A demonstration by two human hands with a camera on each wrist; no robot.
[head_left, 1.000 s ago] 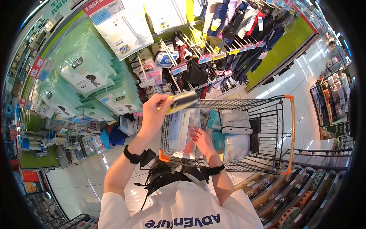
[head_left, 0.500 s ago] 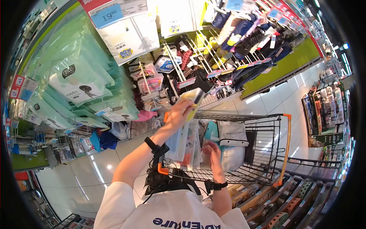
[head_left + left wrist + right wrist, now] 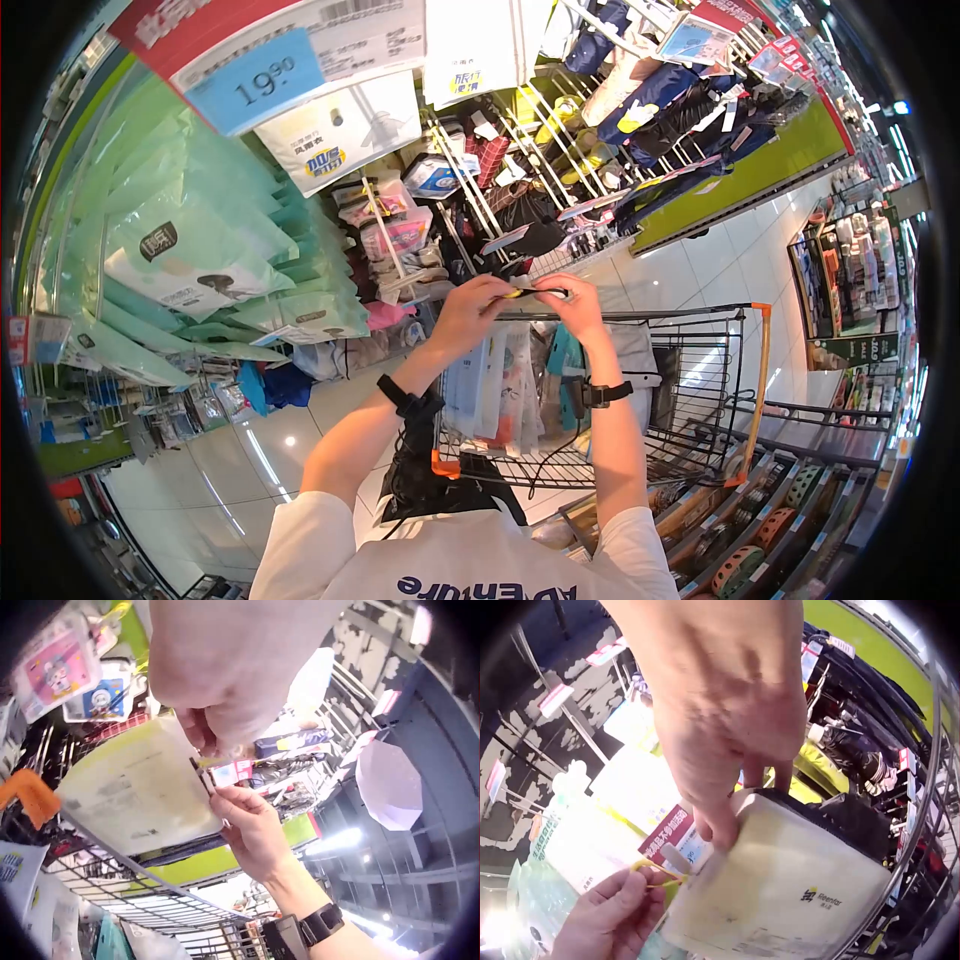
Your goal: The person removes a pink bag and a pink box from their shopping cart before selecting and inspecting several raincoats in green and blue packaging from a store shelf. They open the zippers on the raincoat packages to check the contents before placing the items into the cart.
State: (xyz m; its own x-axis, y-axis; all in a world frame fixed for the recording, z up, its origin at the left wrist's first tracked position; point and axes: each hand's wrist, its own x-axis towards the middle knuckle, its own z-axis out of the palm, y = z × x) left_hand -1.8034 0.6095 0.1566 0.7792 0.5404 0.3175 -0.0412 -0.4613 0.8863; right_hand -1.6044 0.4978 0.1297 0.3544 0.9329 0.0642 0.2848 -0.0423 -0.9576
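"Where's the pouch (image 3: 780,881)?"
"By the cart's (image 3: 446,466) shelf-side edge; your left hand (image 3: 470,316) pinches its yellow loop (image 3: 681,880), your right hand (image 3: 575,312) its edge."
"Risk?"
"If your grip slips, it could drop outside."

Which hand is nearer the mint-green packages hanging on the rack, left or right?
Left. In the head view, the left hand is apart from the mint-green packages, to their right; the right hand, gripping the pouch, is even farther right.
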